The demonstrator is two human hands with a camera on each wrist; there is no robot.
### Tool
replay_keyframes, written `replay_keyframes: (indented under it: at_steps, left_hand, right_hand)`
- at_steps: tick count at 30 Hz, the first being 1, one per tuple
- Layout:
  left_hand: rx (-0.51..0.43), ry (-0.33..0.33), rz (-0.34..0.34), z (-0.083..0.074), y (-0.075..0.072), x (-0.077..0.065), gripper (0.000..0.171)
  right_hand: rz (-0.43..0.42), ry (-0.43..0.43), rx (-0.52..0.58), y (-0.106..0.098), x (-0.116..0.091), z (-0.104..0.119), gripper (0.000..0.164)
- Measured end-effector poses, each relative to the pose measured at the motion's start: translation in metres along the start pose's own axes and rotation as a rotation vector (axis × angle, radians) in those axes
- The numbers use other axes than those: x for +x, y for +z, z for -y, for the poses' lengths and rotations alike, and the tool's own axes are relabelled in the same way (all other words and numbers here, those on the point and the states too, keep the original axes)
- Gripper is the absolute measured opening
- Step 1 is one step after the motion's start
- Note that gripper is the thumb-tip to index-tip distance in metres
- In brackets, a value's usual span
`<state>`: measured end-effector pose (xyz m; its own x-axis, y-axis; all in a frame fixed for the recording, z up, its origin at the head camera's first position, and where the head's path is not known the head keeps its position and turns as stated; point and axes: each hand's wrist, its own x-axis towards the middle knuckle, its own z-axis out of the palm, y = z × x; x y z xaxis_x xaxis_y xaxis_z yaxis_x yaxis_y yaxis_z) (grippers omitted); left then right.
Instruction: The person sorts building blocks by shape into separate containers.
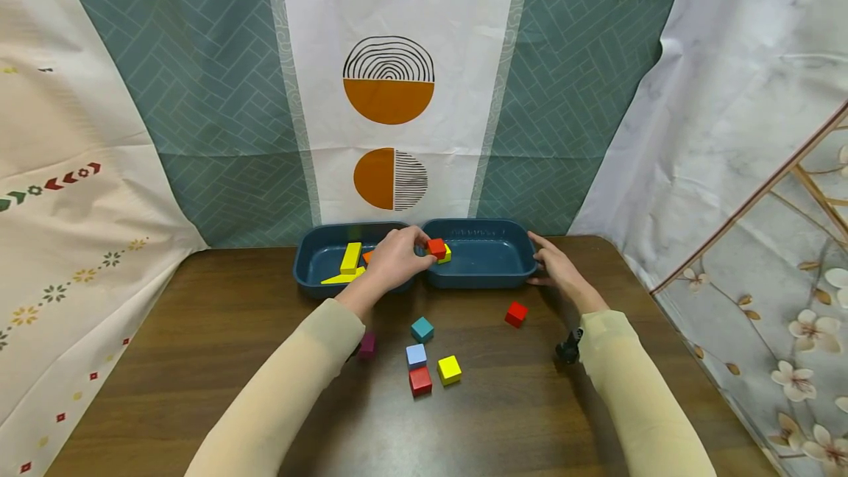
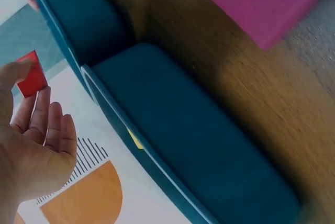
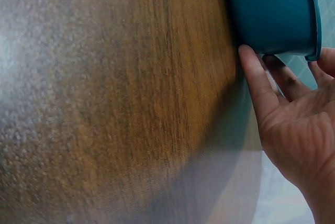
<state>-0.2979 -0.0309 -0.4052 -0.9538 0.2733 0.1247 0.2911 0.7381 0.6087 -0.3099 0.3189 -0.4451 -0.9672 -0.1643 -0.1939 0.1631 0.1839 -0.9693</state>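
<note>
My left hand (image 1: 396, 258) pinches a red cube (image 1: 436, 247) between thumb and fingertips, over the left end of the right-hand blue tray (image 1: 480, 280). The left wrist view shows the same red cube (image 2: 32, 75) raised above the tray rims. Just behind it in the head view, a yellow cube (image 1: 447, 255) shows in that tray, partly hidden. The fingers of my right hand (image 1: 559, 269) reach along the right end of this tray; in the right wrist view the extended fingertips touch its outer wall (image 3: 275, 14).
The left blue tray (image 1: 303, 282) holds a yellow block (image 1: 350, 258), a flat yellow piece (image 1: 338, 279) and an orange piece (image 1: 368, 257). On the wooden table lie a red cube (image 1: 516, 314), a teal cube (image 1: 422, 330), a yellow cube (image 1: 449, 370), a purple block (image 1: 367, 345) and several others.
</note>
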Motion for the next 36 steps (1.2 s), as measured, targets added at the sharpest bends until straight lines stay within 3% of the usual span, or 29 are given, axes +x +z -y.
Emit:
replay_keyframes:
  at_steps: [6, 13, 18, 36]
  left_hand:
    - [0.014, -0.010, -0.002, -0.002, 0.009, 0.005, 0.034]
    - [-0.007, -0.015, -0.001, -0.005, 0.011, 0.004, 0.046]
    - [-0.006, -0.008, -0.012, -0.004, 0.007, 0.001, 0.048]
    - [-0.170, 0.083, -0.012, -0.003, -0.017, -0.023, 0.046]
  right_hand:
    - [-0.003, 0.006, -0.005, 0.001, 0.001, -0.002, 0.067]
    - [0.000, 0.002, -0.003, 0.003, 0.002, -0.003, 0.069]
    - [0.004, -0.001, -0.003, 0.003, 0.002, -0.002, 0.068]
    - [0.012, -0.007, -0.002, 0.000, -0.001, -0.002, 0.068]
